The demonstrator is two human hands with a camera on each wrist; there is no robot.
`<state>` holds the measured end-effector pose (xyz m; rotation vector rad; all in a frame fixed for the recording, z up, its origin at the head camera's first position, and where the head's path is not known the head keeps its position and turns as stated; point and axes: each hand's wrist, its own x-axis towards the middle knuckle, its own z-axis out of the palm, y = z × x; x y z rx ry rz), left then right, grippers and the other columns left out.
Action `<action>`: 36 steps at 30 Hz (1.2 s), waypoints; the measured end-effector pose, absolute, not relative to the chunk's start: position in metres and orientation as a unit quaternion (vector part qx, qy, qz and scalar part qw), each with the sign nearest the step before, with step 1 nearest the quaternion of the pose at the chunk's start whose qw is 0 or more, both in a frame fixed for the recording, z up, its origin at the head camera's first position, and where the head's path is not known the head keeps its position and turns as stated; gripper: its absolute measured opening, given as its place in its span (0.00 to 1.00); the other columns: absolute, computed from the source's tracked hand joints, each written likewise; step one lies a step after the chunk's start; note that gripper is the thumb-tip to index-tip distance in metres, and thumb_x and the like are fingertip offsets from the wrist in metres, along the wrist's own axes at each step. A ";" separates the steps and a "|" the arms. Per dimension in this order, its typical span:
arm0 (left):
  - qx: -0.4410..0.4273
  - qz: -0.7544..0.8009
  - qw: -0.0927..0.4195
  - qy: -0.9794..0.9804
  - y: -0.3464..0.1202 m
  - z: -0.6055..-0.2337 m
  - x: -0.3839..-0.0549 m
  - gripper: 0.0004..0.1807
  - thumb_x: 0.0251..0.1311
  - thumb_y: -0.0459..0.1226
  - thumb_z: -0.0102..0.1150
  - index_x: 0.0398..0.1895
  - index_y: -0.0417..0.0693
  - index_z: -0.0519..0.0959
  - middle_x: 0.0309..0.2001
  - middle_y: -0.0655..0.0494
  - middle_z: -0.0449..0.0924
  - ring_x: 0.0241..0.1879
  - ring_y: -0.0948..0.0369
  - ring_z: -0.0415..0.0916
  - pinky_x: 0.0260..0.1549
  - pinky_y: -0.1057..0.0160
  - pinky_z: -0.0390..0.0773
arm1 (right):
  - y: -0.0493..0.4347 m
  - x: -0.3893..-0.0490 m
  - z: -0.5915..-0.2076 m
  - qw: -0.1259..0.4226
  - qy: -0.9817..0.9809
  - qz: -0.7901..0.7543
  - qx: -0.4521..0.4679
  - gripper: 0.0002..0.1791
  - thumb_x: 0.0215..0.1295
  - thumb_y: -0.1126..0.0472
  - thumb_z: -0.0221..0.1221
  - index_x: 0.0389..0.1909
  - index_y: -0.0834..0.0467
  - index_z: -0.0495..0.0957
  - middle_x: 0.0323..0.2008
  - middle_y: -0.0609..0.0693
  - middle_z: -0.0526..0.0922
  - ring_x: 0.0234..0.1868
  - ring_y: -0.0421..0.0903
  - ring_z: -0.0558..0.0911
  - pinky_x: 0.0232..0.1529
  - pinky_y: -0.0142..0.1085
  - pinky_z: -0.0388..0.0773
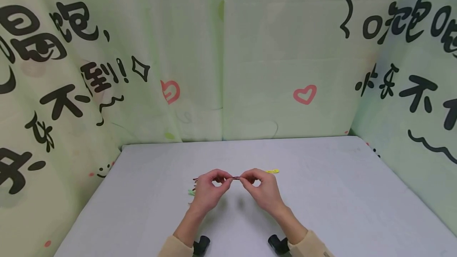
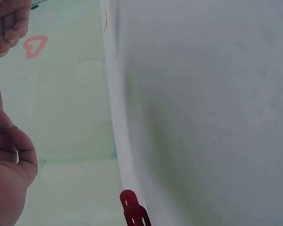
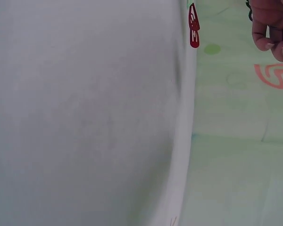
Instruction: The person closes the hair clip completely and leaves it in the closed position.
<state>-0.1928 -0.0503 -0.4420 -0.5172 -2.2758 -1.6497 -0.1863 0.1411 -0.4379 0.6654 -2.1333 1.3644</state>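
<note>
Left hand (image 1: 207,191) and right hand (image 1: 265,191) raised above the counter (image 1: 321,177), fingertips pinching a thin dark-red piece (image 1: 236,178) between them; its ends hidden, form unclear. Left hand half covers red clips (image 2: 133,208) and a green piece (image 1: 191,192); yellow piece (image 1: 274,171) beyond right. Wrist views crop both hands.

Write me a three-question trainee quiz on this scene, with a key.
1. True or false: the left hand and right hand both pinch the same thin reddish item.
2. In the head view, what colour is the small item showing just beyond the right hand? a) blue b) yellow c) black
3. Fill in: the green item shows beside the ____ hand.

Key: 1. True; 2. b; 3. left.
</note>
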 end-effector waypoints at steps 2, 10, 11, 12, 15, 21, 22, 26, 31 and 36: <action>-0.172 -0.574 0.136 -0.789 -0.050 -0.442 -0.193 0.04 0.60 0.30 0.70 0.35 0.47 0.86 0.30 0.63 0.82 0.34 0.56 0.74 0.40 0.52 0.76 | 0.141 -0.187 -0.439 0.261 -0.787 0.504 0.243 0.10 0.56 0.74 0.71 0.33 0.56 0.86 0.29 0.41 0.85 0.28 0.40 0.79 0.31 0.38 0.79; -0.156 -0.584 0.118 -0.788 -0.048 -0.439 -0.195 0.03 0.60 0.31 0.70 0.35 0.46 0.86 0.30 0.61 0.82 0.33 0.60 0.74 0.38 0.61 0.75 | 0.144 -0.195 -0.439 0.327 -0.766 0.450 0.321 0.16 0.47 0.78 0.73 0.37 0.62 0.85 0.30 0.46 0.85 0.29 0.41 0.80 0.32 0.32 0.79; -0.151 -0.586 0.115 -0.787 -0.048 -0.439 -0.195 0.03 0.60 0.31 0.70 0.35 0.46 0.86 0.30 0.61 0.81 0.33 0.60 0.74 0.38 0.62 0.75 | 0.145 -0.196 -0.439 0.332 -0.766 0.437 0.333 0.17 0.46 0.79 0.73 0.37 0.62 0.84 0.31 0.46 0.84 0.30 0.41 0.80 0.33 0.31 0.79; -0.147 -0.589 0.111 -0.787 -0.048 -0.439 -0.195 0.03 0.60 0.30 0.70 0.35 0.46 0.86 0.30 0.61 0.81 0.33 0.60 0.74 0.38 0.63 0.75 | 0.145 -0.197 -0.438 0.336 -0.767 0.425 0.345 0.18 0.45 0.80 0.73 0.37 0.62 0.84 0.31 0.47 0.84 0.30 0.41 0.80 0.33 0.31 0.79; -0.140 -0.600 0.104 -0.780 -0.048 -0.439 -0.195 0.03 0.60 0.30 0.69 0.36 0.45 0.86 0.30 0.59 0.81 0.34 0.60 0.73 0.38 0.63 0.74 | 0.147 -0.199 -0.437 0.344 -0.771 0.392 0.367 0.19 0.44 0.79 0.74 0.37 0.61 0.84 0.32 0.47 0.84 0.32 0.42 0.81 0.33 0.30 0.79; -0.135 -0.620 0.089 -0.768 -0.049 -0.439 -0.194 0.04 0.61 0.30 0.69 0.38 0.44 0.86 0.32 0.57 0.82 0.34 0.59 0.73 0.38 0.62 0.75 | 0.150 -0.202 -0.436 0.349 -0.766 0.367 0.397 0.18 0.45 0.78 0.74 0.37 0.61 0.84 0.34 0.48 0.85 0.34 0.44 0.83 0.37 0.29 0.80; -0.135 -0.622 0.086 -0.766 -0.049 -0.439 -0.194 0.04 0.61 0.31 0.69 0.38 0.44 0.86 0.32 0.57 0.82 0.35 0.59 0.73 0.38 0.62 0.75 | 0.150 -0.203 -0.436 0.350 -0.764 0.365 0.401 0.18 0.45 0.79 0.73 0.37 0.61 0.84 0.34 0.48 0.85 0.35 0.44 0.83 0.38 0.29 0.80; -0.145 -0.616 0.088 -0.769 -0.051 -0.438 -0.195 0.04 0.62 0.31 0.69 0.39 0.43 0.86 0.32 0.57 0.82 0.34 0.60 0.73 0.37 0.63 0.74 | 0.150 -0.204 -0.436 0.356 -0.760 0.359 0.410 0.19 0.44 0.79 0.73 0.38 0.61 0.84 0.35 0.47 0.85 0.35 0.43 0.83 0.40 0.29 0.80; -0.178 -0.602 0.095 -0.772 -0.055 -0.438 -0.197 0.04 0.62 0.32 0.69 0.39 0.46 0.86 0.34 0.58 0.83 0.35 0.59 0.74 0.39 0.61 0.76 | 0.152 -0.205 -0.434 0.347 -0.757 0.369 0.413 0.19 0.46 0.78 0.74 0.39 0.60 0.84 0.35 0.47 0.86 0.34 0.43 0.83 0.39 0.30 0.80; -0.215 -0.585 0.098 -0.776 -0.061 -0.437 -0.199 0.09 0.61 0.32 0.70 0.44 0.46 0.84 0.40 0.60 0.84 0.40 0.55 0.77 0.43 0.51 0.77 | 0.157 -0.207 -0.433 0.331 -0.758 0.388 0.407 0.19 0.46 0.78 0.73 0.39 0.60 0.84 0.35 0.47 0.86 0.34 0.43 0.84 0.38 0.31 0.81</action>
